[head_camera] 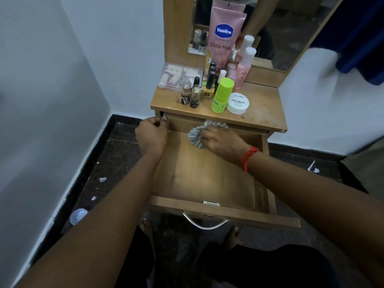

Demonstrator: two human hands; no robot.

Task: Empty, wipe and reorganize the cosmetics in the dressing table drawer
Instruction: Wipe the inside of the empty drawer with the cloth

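Observation:
The wooden drawer (209, 207) is pulled far out and its inside holds only a cloth. My right hand (222, 143) presses a grey-and-white striped cloth (196, 133) against the drawer's far inner part. My left hand (152, 136) grips the drawer's left side wall near the back corner. On the tabletop (264, 104) stand the cosmetics: a tall pink Vaseline tube (224, 36), a green stick (221, 95), a white nail polish remover jar (238, 102), small nail polish bottles (191, 94), pink bottles (245, 67) and a clear plastic box (179, 76).
A mirror (291, 28) rises behind the tabletop. The dressing table sits in a white-walled corner over a dark floor with paper scraps (102, 179) and a round lid (78, 216) at the left. A metal handle (204, 224) hangs on the drawer front, above my feet.

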